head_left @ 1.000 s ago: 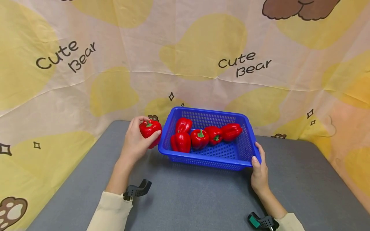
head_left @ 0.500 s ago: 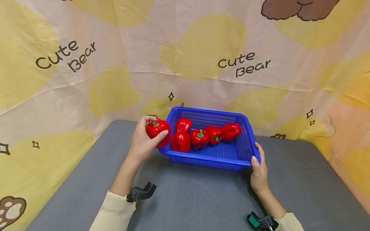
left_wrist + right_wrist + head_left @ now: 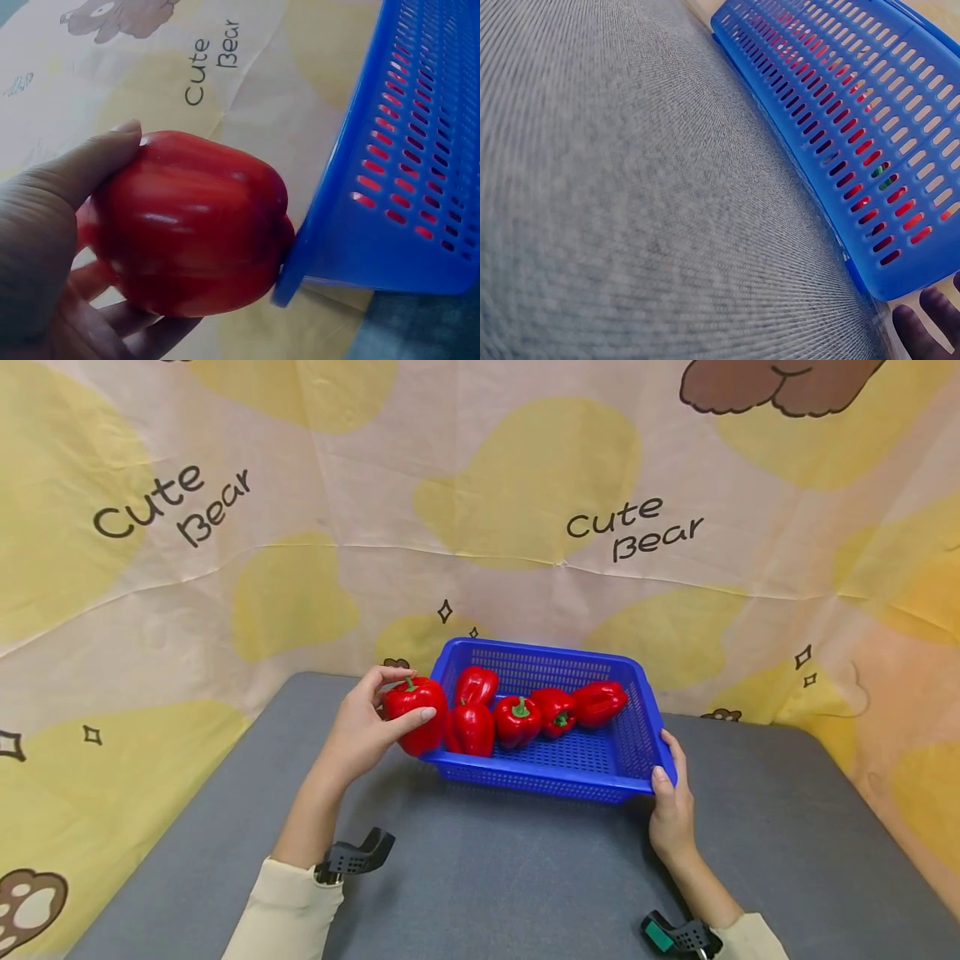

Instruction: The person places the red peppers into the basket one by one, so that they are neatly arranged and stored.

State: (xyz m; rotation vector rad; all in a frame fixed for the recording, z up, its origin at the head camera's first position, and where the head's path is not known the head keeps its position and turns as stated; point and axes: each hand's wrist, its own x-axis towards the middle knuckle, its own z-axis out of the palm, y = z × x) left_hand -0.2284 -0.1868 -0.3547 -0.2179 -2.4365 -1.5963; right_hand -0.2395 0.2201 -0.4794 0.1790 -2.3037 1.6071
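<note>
My left hand grips a red bell pepper with a green stem, thumb on the near side and fingers behind. In the left wrist view that bell pepper is right against the rim of the blue basket. Several more red bell peppers lie inside the blue basket, mostly toward its left and middle. At the basket's right front corner, my right hand holds the rim between thumb and fingers. Only some fingertips of that hand show in the right wrist view.
The basket stands on a grey table near its back edge. Behind it hangs a printed cloth with yellow patches and lettering. Both wrists wear dark straps with camera mounts.
The left hand has carried the bell pepper rightward to the basket's left rim, and the pepper has dipped slightly in the last half second. The right hand and basket stay put.
</note>
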